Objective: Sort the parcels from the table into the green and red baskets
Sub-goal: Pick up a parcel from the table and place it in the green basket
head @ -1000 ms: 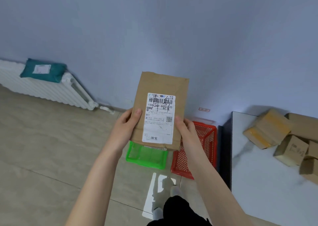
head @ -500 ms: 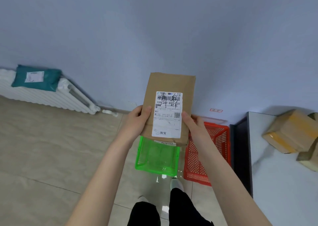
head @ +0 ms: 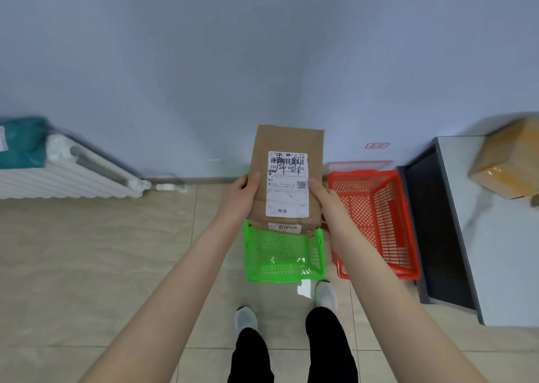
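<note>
A flat brown paper parcel (head: 287,140) with a white shipping label is held upright in front of me, above the far end of the green basket (head: 284,255). My left hand (head: 242,197) grips its left edge and my right hand (head: 323,199) grips its right edge, thumbs on the front. The red basket (head: 376,222) stands on the floor right beside the green one. Both baskets look empty. On the white table (head: 493,254) at the right lies a blurred cardboard box (head: 507,161).
A white radiator (head: 67,175) runs along the wall at the left with a teal parcel (head: 22,142) on top. The table's dark side panel (head: 437,231) stands next to the red basket. My feet (head: 325,293) are on the tiled floor just before the baskets.
The view has swung down and left, bringing both baskets into full view below the parcel. Most boxes on the table have slid out of view. Both hands keep their hold on the parcel.
</note>
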